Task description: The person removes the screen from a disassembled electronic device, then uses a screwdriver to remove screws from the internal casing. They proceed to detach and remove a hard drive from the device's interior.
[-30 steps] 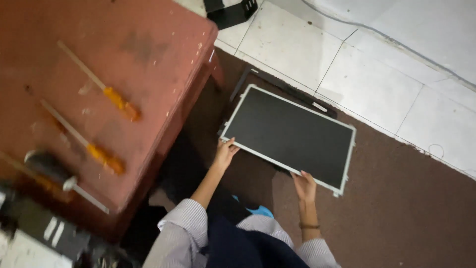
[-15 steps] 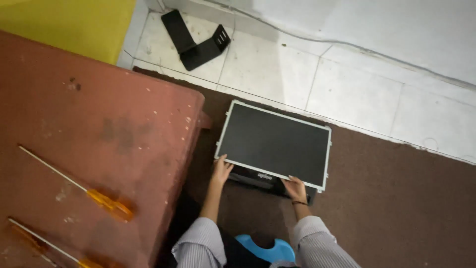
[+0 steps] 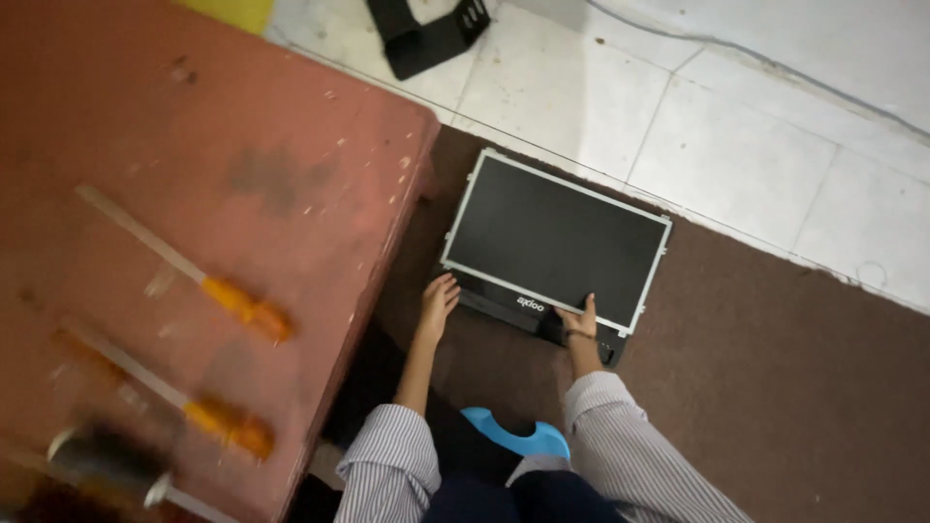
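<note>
A dark flat display panel (image 3: 557, 237) with a thin silver frame lies on a black casing (image 3: 528, 315) on the brown floor mat (image 3: 775, 387). My left hand (image 3: 438, 302) rests with fingers spread at the panel's near left corner, touching the casing edge. My right hand (image 3: 582, 320) presses on the panel's near edge toward the right corner. Both striped sleeves reach down from below. Neither hand grips anything.
A worn red table (image 3: 194, 194) fills the left, carrying two orange-handled screwdrivers (image 3: 242, 305) (image 3: 218, 421) and a blurred dark-handled tool (image 3: 107, 465). A black stand part (image 3: 426, 34) lies on the white tiled floor (image 3: 736, 116). A blue slipper (image 3: 513, 431) shows between my legs.
The view has drawn closer and shifted. The panel now lies lower on the black casing, and my hands have slid to its near edge.
</note>
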